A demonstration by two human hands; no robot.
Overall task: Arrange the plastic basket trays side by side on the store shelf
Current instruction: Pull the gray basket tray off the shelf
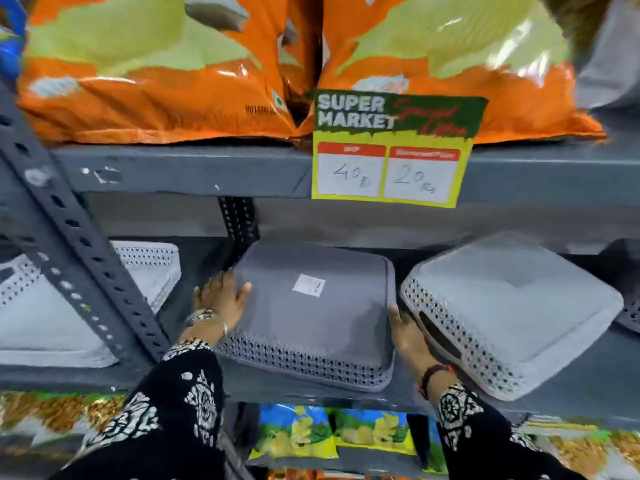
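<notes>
A dark grey plastic basket tray (311,317) lies upside down on the middle of the grey metal shelf (311,393), with a white sticker on its base. My left hand (221,299) presses flat against its left edge. My right hand (408,337) rests against its right side, in the gap beside a light grey upturned basket tray (512,306). That light tray sits slightly askew to the right. Another light grey tray (52,306) lies at the left, behind the slanted shelf post.
A perforated metal post (79,251) slants across the left. Orange bags (156,71) fill the shelf above, where a yellow price sign (391,154) hangs. Snack packets (332,434) sit on the shelf below. Part of one more tray (630,310) shows at the far right.
</notes>
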